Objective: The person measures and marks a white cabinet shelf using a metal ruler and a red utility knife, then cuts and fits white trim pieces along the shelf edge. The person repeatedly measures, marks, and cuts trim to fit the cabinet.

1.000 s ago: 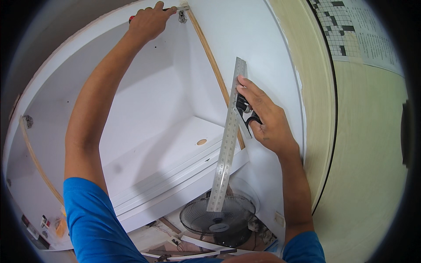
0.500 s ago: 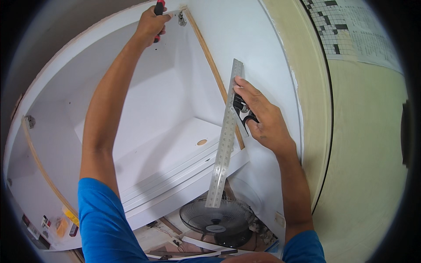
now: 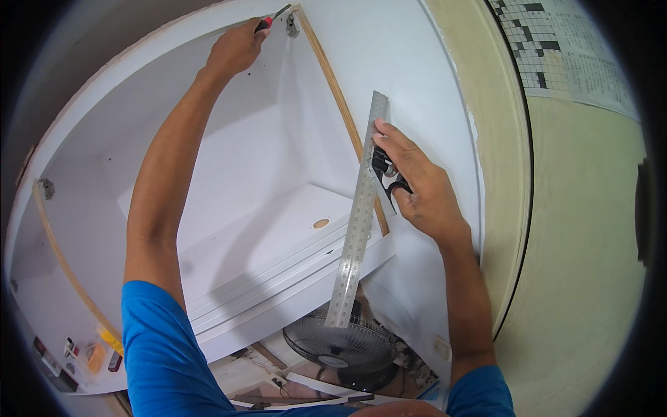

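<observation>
My left hand (image 3: pixel 236 48) reaches up to the top front edge of a white cabinet (image 3: pixel 243 128), closed round a red-and-black-handled tool (image 3: pixel 264 25). The tool's thin metal tip points up and right, near the top of a wooden edge strip (image 3: pixel 330 80) and a metal hinge (image 3: pixel 292 26); whether it is a knife or a screwdriver I cannot tell. My right hand (image 3: pixel 424 191) grips a combination square (image 3: pixel 358 222) by its black head. The steel rule slants downward across the lower part of the strip.
Below the cabinet stands a black fan (image 3: pixel 337 344) among wires and loose strips. Small items and a yellow tool (image 3: pixel 110 339) lie at the lower left. Another hinge (image 3: pixel 46 189) sits on the left side. A pale panel (image 3: pixel 577 208) with crossword paper (image 3: pixel 531 45) rises on the right.
My left hand has turned the tool, so its metal tip now points toward the strip's top end. My right hand and the combination square have barely moved.
</observation>
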A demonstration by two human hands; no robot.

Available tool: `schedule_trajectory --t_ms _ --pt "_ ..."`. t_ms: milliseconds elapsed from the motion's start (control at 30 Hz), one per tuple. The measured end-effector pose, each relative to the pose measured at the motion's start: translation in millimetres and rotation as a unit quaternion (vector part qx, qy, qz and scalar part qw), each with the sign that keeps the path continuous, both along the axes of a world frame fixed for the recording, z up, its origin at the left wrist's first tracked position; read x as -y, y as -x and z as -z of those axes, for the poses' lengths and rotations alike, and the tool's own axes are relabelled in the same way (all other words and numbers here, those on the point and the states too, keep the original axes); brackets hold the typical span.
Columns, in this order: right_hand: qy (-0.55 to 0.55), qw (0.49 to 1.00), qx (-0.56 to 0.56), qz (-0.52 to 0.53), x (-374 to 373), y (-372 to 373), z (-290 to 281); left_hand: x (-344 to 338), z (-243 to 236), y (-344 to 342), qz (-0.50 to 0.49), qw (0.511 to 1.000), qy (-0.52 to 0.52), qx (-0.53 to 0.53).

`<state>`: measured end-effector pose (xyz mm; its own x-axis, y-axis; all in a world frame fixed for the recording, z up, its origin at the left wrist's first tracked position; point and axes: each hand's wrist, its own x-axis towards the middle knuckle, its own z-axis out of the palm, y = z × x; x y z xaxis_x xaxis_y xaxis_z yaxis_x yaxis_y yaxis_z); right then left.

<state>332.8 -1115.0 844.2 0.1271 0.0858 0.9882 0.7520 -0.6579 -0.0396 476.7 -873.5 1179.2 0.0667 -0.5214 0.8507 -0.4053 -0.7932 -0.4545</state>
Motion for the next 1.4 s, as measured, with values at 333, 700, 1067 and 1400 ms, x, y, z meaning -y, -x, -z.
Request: schedule_trajectory --t_ms 333,700,1067,1400 --pt "0.007 1.0 0.019 -0.004 0 -1 0 41 42 4 -0.177 0.973 -0.029 0.147" --pt "0.01 1.0 0.018 0.017 0 -1 1 30 17 18 -0.137 0.989 -0.008 0.062" --pt "0.013 1.0 0.016 0.024 0 -2 0 24 16 30 -0.179 0.978 -0.067 0.083" --pt "0.0 1.0 -0.012 -0.005 0 3 1 31 -12 46 -0.149 0.986 -0.033 0.064"
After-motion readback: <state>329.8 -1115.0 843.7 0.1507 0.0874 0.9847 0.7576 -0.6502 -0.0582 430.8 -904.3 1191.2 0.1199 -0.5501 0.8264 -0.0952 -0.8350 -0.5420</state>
